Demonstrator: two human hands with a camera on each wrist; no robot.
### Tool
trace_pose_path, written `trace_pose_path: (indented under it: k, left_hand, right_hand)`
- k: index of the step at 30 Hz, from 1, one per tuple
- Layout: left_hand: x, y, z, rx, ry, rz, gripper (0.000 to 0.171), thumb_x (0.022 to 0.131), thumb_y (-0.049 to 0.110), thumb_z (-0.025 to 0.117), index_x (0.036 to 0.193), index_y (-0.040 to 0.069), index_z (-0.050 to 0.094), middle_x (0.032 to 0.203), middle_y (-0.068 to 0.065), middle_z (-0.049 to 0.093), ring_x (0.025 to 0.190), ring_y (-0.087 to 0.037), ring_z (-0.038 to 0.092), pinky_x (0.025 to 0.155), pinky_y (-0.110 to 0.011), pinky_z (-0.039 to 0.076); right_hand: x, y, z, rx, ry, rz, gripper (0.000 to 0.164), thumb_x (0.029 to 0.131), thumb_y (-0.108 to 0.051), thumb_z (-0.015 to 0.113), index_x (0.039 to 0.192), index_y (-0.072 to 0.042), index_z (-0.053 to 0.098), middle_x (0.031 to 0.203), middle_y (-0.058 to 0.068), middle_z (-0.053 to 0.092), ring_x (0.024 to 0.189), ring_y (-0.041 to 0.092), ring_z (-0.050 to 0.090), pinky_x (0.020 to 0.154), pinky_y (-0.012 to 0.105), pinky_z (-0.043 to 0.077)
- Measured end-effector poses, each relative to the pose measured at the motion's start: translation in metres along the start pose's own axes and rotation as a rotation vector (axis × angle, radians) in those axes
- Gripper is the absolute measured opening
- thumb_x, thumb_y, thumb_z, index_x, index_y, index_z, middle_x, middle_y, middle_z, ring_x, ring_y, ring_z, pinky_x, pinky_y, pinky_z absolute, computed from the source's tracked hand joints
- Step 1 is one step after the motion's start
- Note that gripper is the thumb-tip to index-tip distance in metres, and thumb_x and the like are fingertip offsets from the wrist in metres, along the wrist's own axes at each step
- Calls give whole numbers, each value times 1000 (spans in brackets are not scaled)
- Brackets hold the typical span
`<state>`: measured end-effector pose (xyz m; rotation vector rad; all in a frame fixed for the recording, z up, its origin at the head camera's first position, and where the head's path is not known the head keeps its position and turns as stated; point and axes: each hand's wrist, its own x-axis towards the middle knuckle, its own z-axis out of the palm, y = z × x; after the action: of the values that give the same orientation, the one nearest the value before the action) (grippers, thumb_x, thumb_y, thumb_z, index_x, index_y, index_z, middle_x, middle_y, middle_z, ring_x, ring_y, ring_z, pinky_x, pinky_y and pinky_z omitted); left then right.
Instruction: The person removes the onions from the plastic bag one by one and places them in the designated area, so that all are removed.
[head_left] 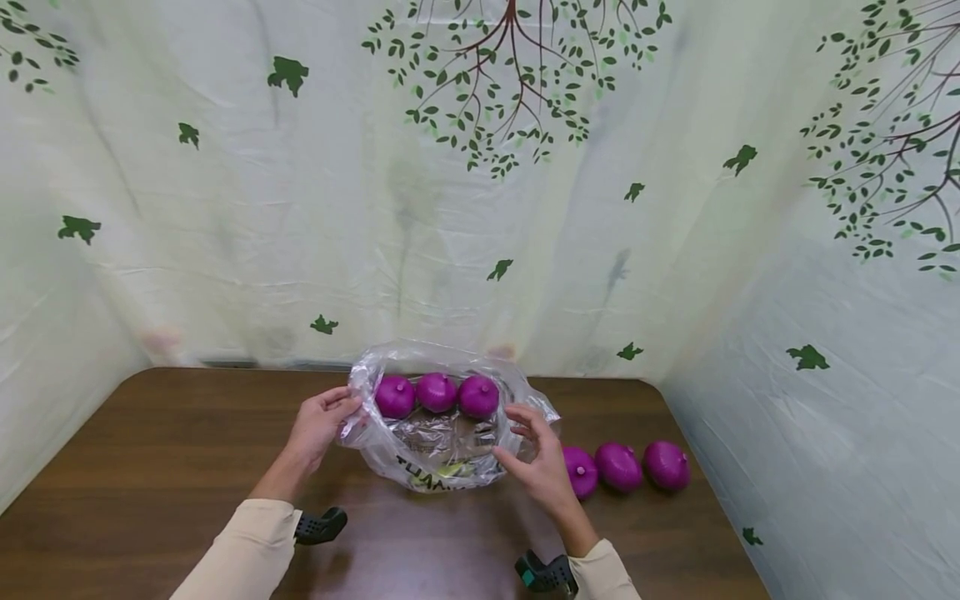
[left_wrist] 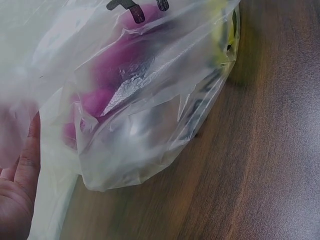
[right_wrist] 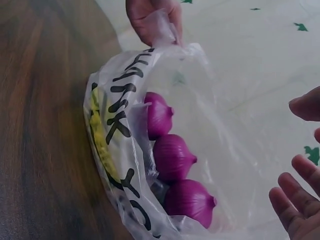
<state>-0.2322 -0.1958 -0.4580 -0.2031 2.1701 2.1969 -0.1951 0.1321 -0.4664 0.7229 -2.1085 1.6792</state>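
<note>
A clear plastic bag (head_left: 381, 460) with black lettering stands with its mouth spread on the brown table. Three red onions (head_left: 437, 392) sit in a row inside it, at the far side. My left hand (head_left: 317, 429) pinches the bag's left rim between thumb and fingers, as the right wrist view also shows. At the bag's right side is my right hand (head_left: 542, 467), its fingers spread and loosely bent, with nothing held; in the right wrist view those fingers (right_wrist: 295, 197) stand apart from the plastic. Through the film, the left wrist view shows the onions blurred and pink (left_wrist: 117, 60).
Three more red onions (head_left: 618, 467) lie in a row on the table (head_left: 180, 450), right of the bag and beside my right forearm. A pale curtain (head_left: 420, 217) with printed leaves and branches hangs behind the table's far edge and at both sides.
</note>
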Motion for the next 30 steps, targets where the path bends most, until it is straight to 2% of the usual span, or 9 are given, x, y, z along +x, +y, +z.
trace_pose_path:
  k: [1, 3, 4, 7, 10, 12, 20, 26, 30]
  left_hand:
    - [0, 0, 0, -4, 0, 1, 49, 98, 12, 56, 136, -15, 40, 91, 5, 67, 77, 0, 63, 73, -17, 53]
    - [0, 0, 0, -10, -1, 2, 49, 98, 12, 56, 136, -15, 39, 90, 6, 67, 78, 0, 63, 73, -17, 53]
    - [0, 0, 0, -10, -3, 2, 49, 98, 12, 56, 136, -15, 39, 90, 6, 67, 78, -1, 63, 73, -17, 53]
    - [1, 0, -1, -8, -2, -1, 49, 98, 12, 55, 136, -15, 39, 90, 6, 66, 77, -1, 64, 74, -17, 53]
    - [1, 0, -1, -5, 2, -9, 50, 98, 12, 56, 136, -15, 39, 90, 6, 67, 76, -1, 64, 73, -17, 53]
    - [0, 0, 0, -6, 4, -11, 50, 97, 12, 57, 136, -15, 39, 90, 5, 67, 75, -1, 64, 72, -17, 53]
    - [3, -1, 1, -21, 3, 4, 48, 98, 10, 56, 135, -16, 40, 86, 7, 66, 75, -1, 64, 71, -17, 54]
    - [4, -3, 1, -9, 13, 5, 48, 98, 10, 56, 134, -16, 41, 87, 7, 66, 75, 1, 63, 71, -16, 53]
    - [4, -3, 2, 4, 15, 1, 48, 97, 11, 57, 134, -16, 42, 86, 8, 67, 75, 1, 63, 70, -16, 53]
  right_hand:
    - [2, -4, 1, 4, -4, 16, 52, 76, 12, 73, 124, 3, 55, 125, 19, 54, 117, 17, 53, 96, 49, 46]
    - [7, -14, 3, 7, -18, 56, 52, 76, 13, 72, 124, 6, 54, 125, 22, 54, 119, 22, 52, 97, 53, 44]
    - [9, -13, 4, -16, -25, 47, 51, 76, 12, 72, 124, 7, 54, 124, 23, 54, 118, 23, 53, 96, 53, 45]
    - [14, -15, 6, -82, -43, 52, 51, 75, 10, 74, 123, 10, 54, 124, 27, 54, 116, 38, 51, 94, 57, 44]
    - [17, 6, 9, -150, -47, 8, 54, 74, 6, 77, 123, 6, 55, 124, 24, 56, 114, 39, 52, 91, 56, 46]
    - [19, 14, 10, -150, -51, 24, 56, 73, 4, 79, 124, 5, 56, 126, 22, 56, 115, 40, 52, 92, 57, 45]
    - [33, 33, 11, -219, -134, 72, 60, 74, -9, 81, 126, 4, 55, 127, 19, 55, 114, 40, 52, 95, 56, 43]
    - [40, 48, 11, -262, -176, 45, 63, 71, -9, 84, 126, 5, 54, 125, 21, 56, 111, 43, 53, 92, 55, 46]
    - [45, 55, 12, -278, -188, 69, 65, 71, -10, 85, 127, 2, 54, 126, 19, 56, 111, 42, 54, 92, 55, 46]
